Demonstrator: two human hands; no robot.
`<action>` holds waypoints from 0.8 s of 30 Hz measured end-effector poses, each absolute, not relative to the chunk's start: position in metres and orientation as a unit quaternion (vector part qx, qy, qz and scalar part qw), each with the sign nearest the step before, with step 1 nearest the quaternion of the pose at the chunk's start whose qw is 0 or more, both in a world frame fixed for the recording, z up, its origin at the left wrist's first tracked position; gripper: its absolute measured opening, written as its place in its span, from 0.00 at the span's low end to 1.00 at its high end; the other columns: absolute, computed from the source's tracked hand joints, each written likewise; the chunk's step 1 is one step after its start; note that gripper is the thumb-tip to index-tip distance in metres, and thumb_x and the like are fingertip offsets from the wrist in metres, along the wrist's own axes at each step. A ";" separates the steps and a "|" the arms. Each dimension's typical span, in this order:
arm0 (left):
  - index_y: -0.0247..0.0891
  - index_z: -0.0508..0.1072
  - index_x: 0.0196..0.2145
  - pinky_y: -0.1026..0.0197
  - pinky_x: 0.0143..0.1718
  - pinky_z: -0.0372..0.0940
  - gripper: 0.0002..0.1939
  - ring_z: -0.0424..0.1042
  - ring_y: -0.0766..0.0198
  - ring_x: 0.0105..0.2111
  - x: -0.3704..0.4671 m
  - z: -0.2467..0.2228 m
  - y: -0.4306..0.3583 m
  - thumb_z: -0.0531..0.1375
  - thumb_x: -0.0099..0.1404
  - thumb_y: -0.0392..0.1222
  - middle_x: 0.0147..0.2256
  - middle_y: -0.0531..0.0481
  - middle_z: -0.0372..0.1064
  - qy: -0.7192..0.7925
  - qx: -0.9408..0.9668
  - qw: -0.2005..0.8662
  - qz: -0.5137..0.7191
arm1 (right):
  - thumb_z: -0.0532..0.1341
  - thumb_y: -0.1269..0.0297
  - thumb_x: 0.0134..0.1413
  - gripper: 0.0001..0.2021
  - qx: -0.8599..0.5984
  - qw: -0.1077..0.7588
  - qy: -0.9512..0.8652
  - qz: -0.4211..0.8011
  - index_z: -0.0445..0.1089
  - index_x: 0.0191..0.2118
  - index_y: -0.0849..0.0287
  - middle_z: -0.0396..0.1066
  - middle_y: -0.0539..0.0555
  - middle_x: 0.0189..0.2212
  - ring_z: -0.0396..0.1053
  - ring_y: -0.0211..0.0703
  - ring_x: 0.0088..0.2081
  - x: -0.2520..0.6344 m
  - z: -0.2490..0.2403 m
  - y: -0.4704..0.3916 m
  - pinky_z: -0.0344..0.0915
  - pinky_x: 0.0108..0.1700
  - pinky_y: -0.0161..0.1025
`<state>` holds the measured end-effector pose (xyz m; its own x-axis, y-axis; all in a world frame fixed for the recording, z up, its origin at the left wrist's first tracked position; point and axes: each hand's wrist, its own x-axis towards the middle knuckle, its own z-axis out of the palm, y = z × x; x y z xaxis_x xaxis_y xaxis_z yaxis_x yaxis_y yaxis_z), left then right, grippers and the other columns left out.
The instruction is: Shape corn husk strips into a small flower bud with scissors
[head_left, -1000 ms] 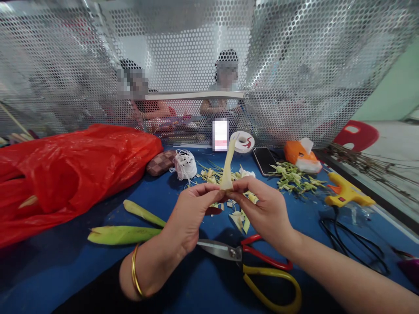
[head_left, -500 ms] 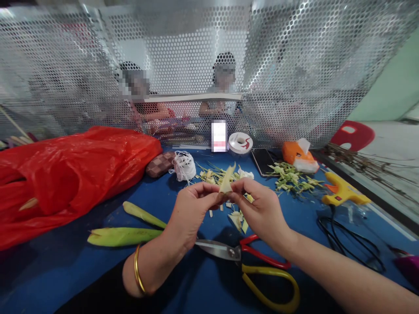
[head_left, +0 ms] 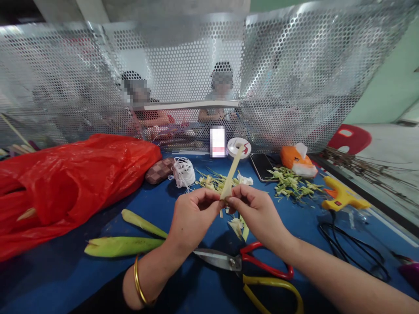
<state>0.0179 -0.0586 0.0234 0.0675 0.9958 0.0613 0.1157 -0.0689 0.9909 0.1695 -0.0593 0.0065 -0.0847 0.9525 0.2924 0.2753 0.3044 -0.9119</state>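
Note:
A pale yellow-green leaf strip [head_left: 232, 171] stands upright between my two hands, its lower end pinched by the fingertips of both. My left hand [head_left: 196, 218] closes on it from the left, my right hand [head_left: 258, 213] from the right, fingertips nearly touching. Below them lie large scissors [head_left: 232, 263] with one red and one yellow handle. Two green husk pieces, a wide one [head_left: 122, 247] and a narrow one [head_left: 140, 221], rest left of my left wrist. Pale leaf scraps [head_left: 237, 226] lie under and behind my hands.
A red plastic bag [head_left: 78, 174] covers the left side. Behind are white string [head_left: 183, 172], a patterned pouch [head_left: 159, 170], a ribbon roll [head_left: 234, 149] and a phone [head_left: 262, 166]. At right: green clippings [head_left: 291, 183], tissues [head_left: 297, 160], a yellow glue gun [head_left: 343, 194]. Two people sit beyond the perforated screen [head_left: 183, 56].
The strip now rises longer and straighter above my fingers, leaning right. Both hands remain pinched together with slightly shifted fingers. The whole view has tilted upward a little.

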 end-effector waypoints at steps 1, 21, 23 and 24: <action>0.37 0.76 0.24 0.63 0.30 0.66 0.05 0.73 0.62 0.26 0.018 0.024 -0.058 0.68 0.50 0.40 0.24 0.51 0.75 0.497 0.542 0.484 0.474 | 0.58 0.66 0.55 0.07 -0.468 0.483 -0.651 0.353 0.69 0.27 0.58 0.69 0.48 0.21 0.66 0.38 0.25 0.169 0.007 -0.059 0.62 0.29 0.36; 0.37 0.78 0.26 0.64 0.32 0.63 0.05 0.70 0.65 0.27 0.018 0.026 -0.060 0.68 0.49 0.39 0.25 0.52 0.74 0.479 0.511 0.525 0.484 | 0.60 0.61 0.54 0.10 -0.482 0.493 -0.642 0.335 0.68 0.24 0.58 0.68 0.48 0.19 0.66 0.38 0.23 0.170 0.007 -0.061 0.62 0.27 0.36; 0.37 0.78 0.26 0.64 0.31 0.64 0.04 0.70 0.65 0.27 0.018 0.025 -0.060 0.68 0.49 0.39 0.25 0.52 0.74 0.479 0.515 0.518 0.486 | 0.60 0.59 0.53 0.11 -0.482 0.491 -0.633 0.355 0.68 0.24 0.58 0.68 0.48 0.19 0.66 0.38 0.22 0.170 0.008 -0.061 0.62 0.27 0.36; 0.38 0.78 0.26 0.64 0.31 0.64 0.04 0.70 0.65 0.26 0.018 0.024 -0.060 0.68 0.49 0.39 0.24 0.52 0.74 0.482 0.520 0.510 0.486 | 0.60 0.59 0.52 0.11 -0.482 0.488 -0.631 0.362 0.68 0.24 0.58 0.68 0.49 0.19 0.65 0.38 0.22 0.170 0.009 -0.060 0.62 0.26 0.36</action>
<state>0.0180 -0.0598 0.0242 0.0628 0.9979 0.0138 0.0058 -0.0142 0.9999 0.1698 -0.0603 0.0088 -0.0579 0.9618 0.2675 0.2554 0.2733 -0.9274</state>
